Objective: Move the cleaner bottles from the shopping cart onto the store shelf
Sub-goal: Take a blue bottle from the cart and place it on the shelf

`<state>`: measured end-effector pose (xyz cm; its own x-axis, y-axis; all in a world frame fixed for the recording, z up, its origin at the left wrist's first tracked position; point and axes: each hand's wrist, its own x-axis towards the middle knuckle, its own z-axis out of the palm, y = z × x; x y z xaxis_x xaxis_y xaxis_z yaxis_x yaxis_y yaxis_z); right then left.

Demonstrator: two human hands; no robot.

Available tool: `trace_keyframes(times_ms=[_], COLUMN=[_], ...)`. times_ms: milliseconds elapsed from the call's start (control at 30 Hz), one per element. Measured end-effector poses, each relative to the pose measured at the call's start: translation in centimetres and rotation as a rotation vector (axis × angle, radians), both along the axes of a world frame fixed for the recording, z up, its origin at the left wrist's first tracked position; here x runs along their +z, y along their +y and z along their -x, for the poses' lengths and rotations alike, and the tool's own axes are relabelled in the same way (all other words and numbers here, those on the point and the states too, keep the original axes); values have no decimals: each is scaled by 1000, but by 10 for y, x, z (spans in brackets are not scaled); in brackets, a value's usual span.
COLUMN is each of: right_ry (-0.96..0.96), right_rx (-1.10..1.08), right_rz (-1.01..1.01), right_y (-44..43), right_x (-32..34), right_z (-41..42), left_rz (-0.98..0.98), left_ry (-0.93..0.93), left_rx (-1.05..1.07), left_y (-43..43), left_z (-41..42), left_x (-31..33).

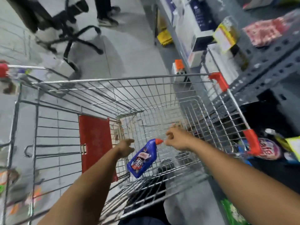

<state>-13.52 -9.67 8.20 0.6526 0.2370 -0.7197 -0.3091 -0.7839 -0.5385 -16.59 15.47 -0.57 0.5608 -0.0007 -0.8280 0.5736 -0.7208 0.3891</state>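
A blue cleaner bottle [142, 158] with a red cap and a red-and-white label lies tilted on the wire floor of the shopping cart [113, 82], cap pointing up and right. My left hand [125, 147] hovers just left of the bottle's shoulder, fingers spread, holding nothing. My right hand [176, 139] is right beside the red cap, fingers curled loosely and apart; I cannot tell if it touches the cap. The grey perforated store shelf [266, 67] runs along the right side of the cart.
A red flap [95, 143] stands inside the cart at the left. The shelf holds boxes [201, 21] and packets [266, 32]. Bagged goods [267, 148] sit low at the right. A black office chair [69, 26] and a person's feet [108, 17] are ahead on the floor.
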Motion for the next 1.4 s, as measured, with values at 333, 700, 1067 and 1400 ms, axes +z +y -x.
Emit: trace_keyframes(times_ms=[333, 700, 1067, 1400], right_ry=[342, 413, 175, -777], right_rx=[203, -214, 7, -627], right_rz=[192, 127, 36, -181], right_y=[54, 70, 23, -123], right_x=[-141, -186, -70, 180], right_z=[2, 25, -17, 37], left_rz=[9, 32, 267, 839], left_ry=[94, 93, -149, -647], left_rx=[-137, -241, -180, -450], left_y=[10, 11, -4, -184], left_z=[20, 15, -21, -91], left_x=[-80, -99, -22, 206])
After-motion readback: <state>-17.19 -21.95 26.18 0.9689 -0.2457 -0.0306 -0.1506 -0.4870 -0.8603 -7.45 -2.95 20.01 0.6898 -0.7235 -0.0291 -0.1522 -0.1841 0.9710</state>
